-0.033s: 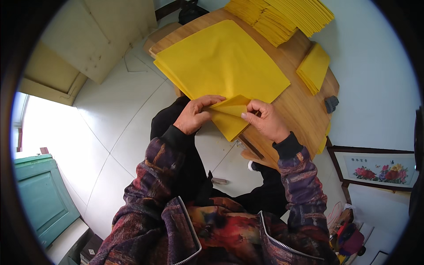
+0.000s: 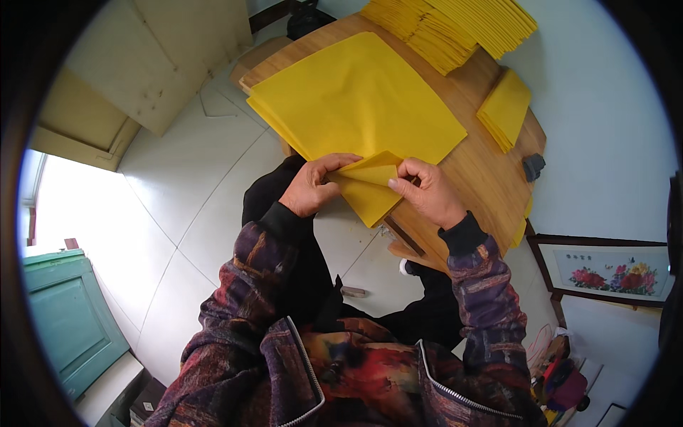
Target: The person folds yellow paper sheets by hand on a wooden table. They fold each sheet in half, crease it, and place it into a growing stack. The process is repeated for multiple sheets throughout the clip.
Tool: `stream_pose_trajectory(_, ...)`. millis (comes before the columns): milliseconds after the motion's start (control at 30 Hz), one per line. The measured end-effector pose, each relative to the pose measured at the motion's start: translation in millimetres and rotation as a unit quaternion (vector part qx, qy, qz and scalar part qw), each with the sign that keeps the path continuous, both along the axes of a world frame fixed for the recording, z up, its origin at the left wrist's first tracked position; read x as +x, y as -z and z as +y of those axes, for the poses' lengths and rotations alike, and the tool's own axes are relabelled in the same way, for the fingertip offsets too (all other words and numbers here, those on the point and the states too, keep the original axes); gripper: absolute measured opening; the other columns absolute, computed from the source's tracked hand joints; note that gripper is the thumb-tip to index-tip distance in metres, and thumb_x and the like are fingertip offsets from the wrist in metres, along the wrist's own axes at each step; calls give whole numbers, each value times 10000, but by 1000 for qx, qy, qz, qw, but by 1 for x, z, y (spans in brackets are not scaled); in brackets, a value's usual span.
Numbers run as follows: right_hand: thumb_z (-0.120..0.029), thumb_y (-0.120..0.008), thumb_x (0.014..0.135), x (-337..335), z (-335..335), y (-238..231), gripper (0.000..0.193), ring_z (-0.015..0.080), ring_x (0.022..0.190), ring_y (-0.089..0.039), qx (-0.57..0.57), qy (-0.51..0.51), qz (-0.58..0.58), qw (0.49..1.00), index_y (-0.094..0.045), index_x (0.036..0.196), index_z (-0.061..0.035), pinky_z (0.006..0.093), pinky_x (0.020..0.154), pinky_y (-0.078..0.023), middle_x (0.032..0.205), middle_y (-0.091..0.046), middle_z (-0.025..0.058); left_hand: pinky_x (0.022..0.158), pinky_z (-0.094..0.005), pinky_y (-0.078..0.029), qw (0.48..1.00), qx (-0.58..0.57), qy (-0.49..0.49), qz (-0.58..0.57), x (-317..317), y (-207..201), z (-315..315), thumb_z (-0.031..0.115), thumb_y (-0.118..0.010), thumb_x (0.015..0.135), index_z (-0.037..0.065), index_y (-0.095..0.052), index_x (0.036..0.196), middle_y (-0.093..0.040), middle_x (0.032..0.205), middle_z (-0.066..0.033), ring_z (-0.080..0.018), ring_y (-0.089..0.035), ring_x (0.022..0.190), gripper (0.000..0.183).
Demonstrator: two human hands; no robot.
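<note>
Several large yellow paper sheets [image 2: 356, 99] lie in a flat pile on the wooden table. At the pile's near edge, a yellow sheet corner [image 2: 366, 199] hangs past the table's edge, with a folded flap lifted above it. My left hand [image 2: 313, 186] is closed on the left end of this fold, thumb below and fingers on top. My right hand [image 2: 430, 192] pinches the fold's right end between thumb and fingers. Whether the folded piece is one sheet or more, I cannot tell.
Folded yellow stacks [image 2: 448, 28] stand at the table's far side, and a smaller folded stack [image 2: 505, 110] lies at the right. A dark grey object [image 2: 533, 168] sits by the right edge of the wooden table [image 2: 466, 188]. A framed flower picture [image 2: 605, 270] leans at the right.
</note>
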State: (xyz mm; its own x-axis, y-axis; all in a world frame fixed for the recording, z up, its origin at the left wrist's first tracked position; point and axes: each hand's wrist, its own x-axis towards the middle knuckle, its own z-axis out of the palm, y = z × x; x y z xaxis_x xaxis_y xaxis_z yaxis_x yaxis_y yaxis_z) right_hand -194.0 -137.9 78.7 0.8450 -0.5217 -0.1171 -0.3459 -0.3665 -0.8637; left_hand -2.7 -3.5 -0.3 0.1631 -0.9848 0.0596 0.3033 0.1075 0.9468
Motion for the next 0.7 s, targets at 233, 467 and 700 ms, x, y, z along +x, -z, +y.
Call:
stream_pose_trajectory(233,-68,-678,805,-8,33,-1,134,223,740,-574,-271,74,-95,955,-585,895,-35,325,666,-485,856,-567,77,894,-246,-465,988,54,-72,-125,-4,10,-6,84,-597,931,-28,-617,1170,-669,1038,-40,-105,-595,956,265)
stream_pose_trajectory(467,-65,-625,762,-19,52,17,187,231,850,-548,-480,-115,-6,869,-626,949,-68,334,707,-493,892,-555,57,864,-241,-474,986,47,-93,-128,-6,13,-6,103,-604,937,-37,-625,1148,-676,1001,-37,-93,-594,922,254)
stream_pose_trajectory(700,-43,-630,773,-11,40,17,73,259,817,-542,-412,-102,-30,905,-585,830,-52,346,691,-482,856,-547,72,843,-251,-488,987,55,-106,-105,-8,8,-5,104,-626,917,-33,-640,1106,-684,953,-50,-103,-603,896,234)
